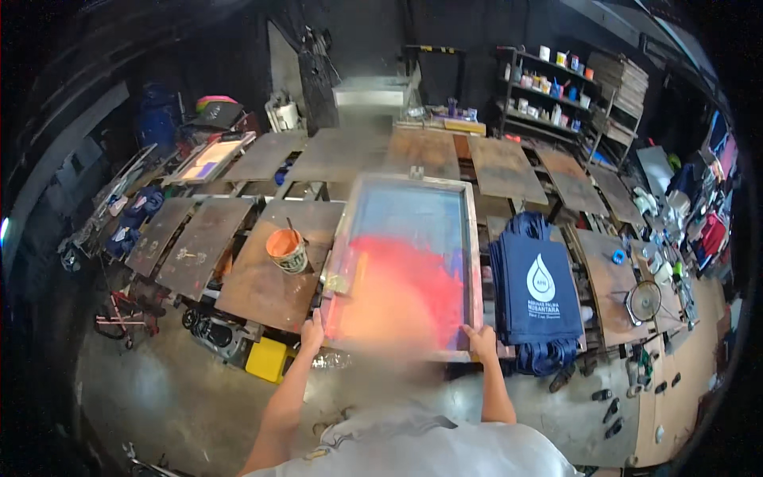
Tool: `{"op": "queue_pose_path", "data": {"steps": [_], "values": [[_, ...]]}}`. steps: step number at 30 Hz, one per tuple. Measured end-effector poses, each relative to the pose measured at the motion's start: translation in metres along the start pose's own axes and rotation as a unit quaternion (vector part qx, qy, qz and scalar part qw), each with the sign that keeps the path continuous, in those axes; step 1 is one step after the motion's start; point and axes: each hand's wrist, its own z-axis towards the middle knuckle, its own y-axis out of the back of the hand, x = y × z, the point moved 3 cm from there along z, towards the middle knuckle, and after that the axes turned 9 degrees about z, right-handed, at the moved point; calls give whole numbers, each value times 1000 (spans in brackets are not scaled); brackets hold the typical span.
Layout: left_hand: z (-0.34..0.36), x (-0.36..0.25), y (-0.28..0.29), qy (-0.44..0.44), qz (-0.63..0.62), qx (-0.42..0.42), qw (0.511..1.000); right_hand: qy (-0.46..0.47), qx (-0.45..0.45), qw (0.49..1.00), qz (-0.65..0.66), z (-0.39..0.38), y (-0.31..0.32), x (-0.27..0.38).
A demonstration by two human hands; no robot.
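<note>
A screen-printing frame with translucent blue mesh smeared red and peach lies in front of me, a metal clamp at its far edge. My left hand grips its near left side, and my right hand grips the near right corner. Left of the frame, a bucket of orange ink with a stick in it stands on a worn board. Right of the frame lies a stack of navy fabric bags with a white drop-shaped print. The middle of the frame's near edge is blurred.
Rows of boards span the room. Paint containers fill a dark shelf at the back. A round metal fan-like object sits at right. A yellow box and wheeled equipment are below on the left; footwear lies on the floor at right.
</note>
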Motion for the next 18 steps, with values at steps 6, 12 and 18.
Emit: {"op": "queue_pose_path", "data": {"steps": [6, 12, 18], "values": [[-17, -1, 88, -17, -29, -57, 998, 19, 2, 1000, 14, -52, -6, 85], [-16, 76, 174, -44, -68, -128, 988, 96, 27, 995, 32, -101, -55, 158], [-73, 168, 265, 1, -89, -154, 984, 132, 119, 980, 84, -165, -134, 190]]}}
